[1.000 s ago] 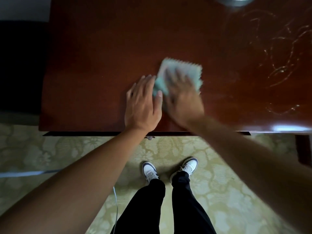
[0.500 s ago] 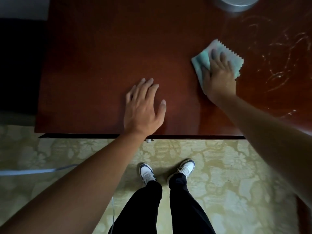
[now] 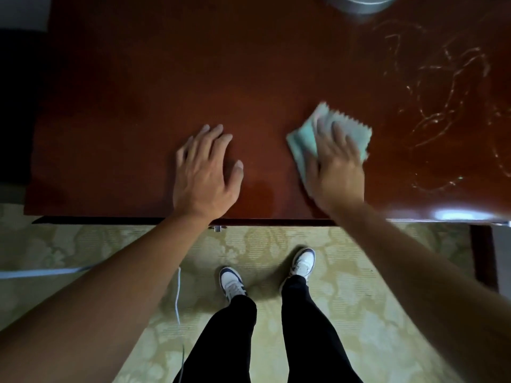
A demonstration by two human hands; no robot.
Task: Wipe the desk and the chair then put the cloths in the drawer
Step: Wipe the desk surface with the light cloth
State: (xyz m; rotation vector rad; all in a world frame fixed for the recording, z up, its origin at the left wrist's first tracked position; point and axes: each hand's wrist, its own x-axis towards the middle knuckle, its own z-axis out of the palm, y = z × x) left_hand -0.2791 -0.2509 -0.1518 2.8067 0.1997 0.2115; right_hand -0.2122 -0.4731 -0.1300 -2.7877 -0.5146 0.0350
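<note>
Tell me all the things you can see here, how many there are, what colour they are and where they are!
desk: one, dark reddish-brown and shiny, fills the upper half
cloth: one, pale teal with a zigzag edge, flat on the desk right of centre
round grey thing: one, at the desk's far edge, cut off by the frame
pale smears: many, whitish, on the desk's right part
carpet: one, pale yellow-green with a flower pattern, under the desk
thin cord: one, light, on the carpet
left hand: one, flat on the desk, fingers spread
right hand: one, pressing the cloth
shoes: two, white and dark
trouser legs: two, black
</note>
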